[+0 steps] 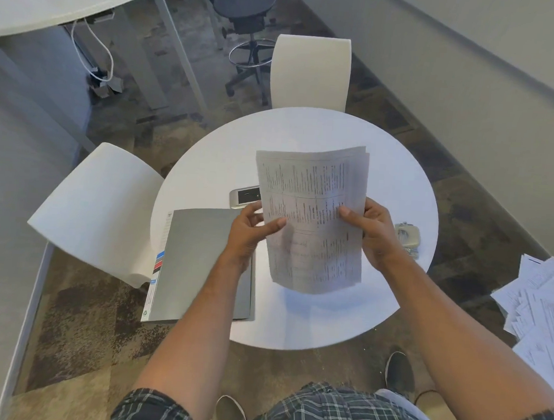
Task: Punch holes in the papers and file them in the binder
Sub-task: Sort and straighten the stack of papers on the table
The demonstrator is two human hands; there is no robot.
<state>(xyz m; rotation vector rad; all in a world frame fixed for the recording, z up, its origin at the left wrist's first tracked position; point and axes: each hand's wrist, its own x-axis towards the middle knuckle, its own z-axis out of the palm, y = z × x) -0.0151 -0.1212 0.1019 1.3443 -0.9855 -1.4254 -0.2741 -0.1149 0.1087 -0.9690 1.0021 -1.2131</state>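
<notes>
Both hands hold a sheaf of printed papers (312, 218) up above a round white table (214, 160), the sheets bowed slightly and fanned at their far corner so that several thin edges show. The left hand (250, 232) pinches the sheaf's left edge, thumb laid flat across the printed face and fingers curled behind it. The right hand (373, 235) grips the right edge in the same way, thumb on the front and fingers wrapped round the back. The print runs in dense columns (too small and blurred to read).

Under the left wrist lies a flat grey binder (197, 263), closed, matte, with a white spine strip bearing small coloured blocks; its near corner overhangs the table rim. Just beyond the left hand's fingertips a grey, rounded oblong device (242, 198) rests on the table, partly hidden by the papers. Just right of the right hand sits a small pale hole punch (407, 235) with metal parts at its near side.

Further right, on the mottled carpet, loose white sheets (542, 310) lie in an untidy heap. Two smooth, curved white chairs (97, 211) stand beside the table.
</notes>
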